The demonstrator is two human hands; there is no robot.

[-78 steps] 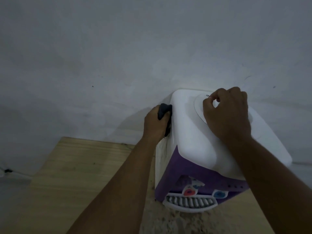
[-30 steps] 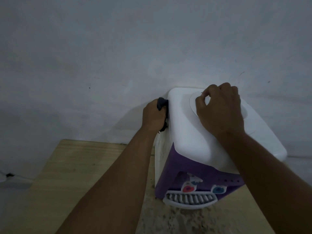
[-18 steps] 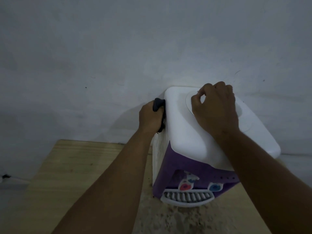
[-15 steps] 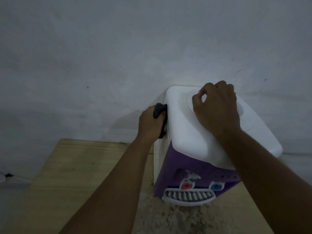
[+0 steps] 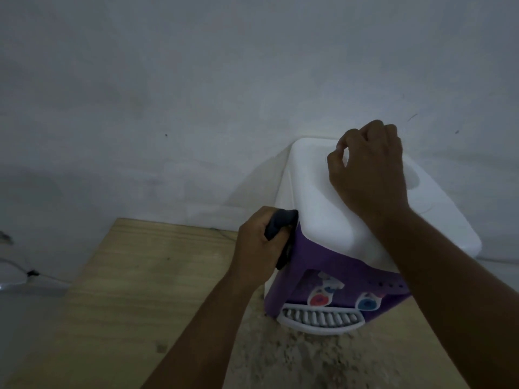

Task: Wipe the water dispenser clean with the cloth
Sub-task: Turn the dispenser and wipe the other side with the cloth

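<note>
The water dispenser (image 5: 317, 192) is standing at 4 o'clock on the wooden tabletop (image 5: 126, 290), with its taps facing 6 o'clock and its long axis running upright. At its 9 o'clock side the left hand (image 5: 258, 242) is gripping the soft, bunched cloth (image 5: 278, 224) and pressing it against smooth, probably slippery plastic. Farther back, the right hand (image 5: 368, 169) is resting on the white top, curled into an empty fist and likely bracing the light-looking body.
</note>
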